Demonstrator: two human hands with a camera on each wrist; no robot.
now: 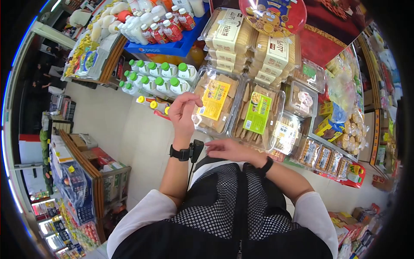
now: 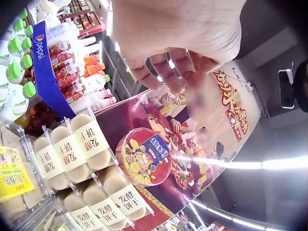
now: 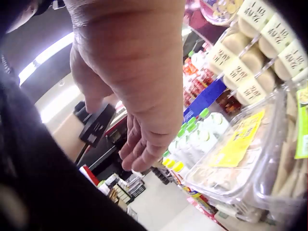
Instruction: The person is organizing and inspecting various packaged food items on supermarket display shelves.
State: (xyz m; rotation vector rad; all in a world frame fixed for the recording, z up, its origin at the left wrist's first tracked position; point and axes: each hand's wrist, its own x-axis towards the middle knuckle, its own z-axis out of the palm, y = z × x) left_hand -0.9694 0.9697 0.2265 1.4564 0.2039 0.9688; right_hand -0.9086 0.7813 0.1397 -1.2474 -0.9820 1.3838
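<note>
My left hand is raised with bent, loose fingers and nothing in it. In the head view its fingertips overlap the edge of a clear pack with a yellow label; the left wrist view has the hand apart from that pack. Close to my waist, the right hand hangs relaxed and empty, its fingers slightly bent in the right wrist view. Beside the yellow-labelled pack lies another clear pack with a green label.
Stacked biscuit packs stand behind the two packs. Green-capped bottles and a blue Pepsi tray are at the left. Smaller clear boxes stand at the right, and a red round tin picture is at the back.
</note>
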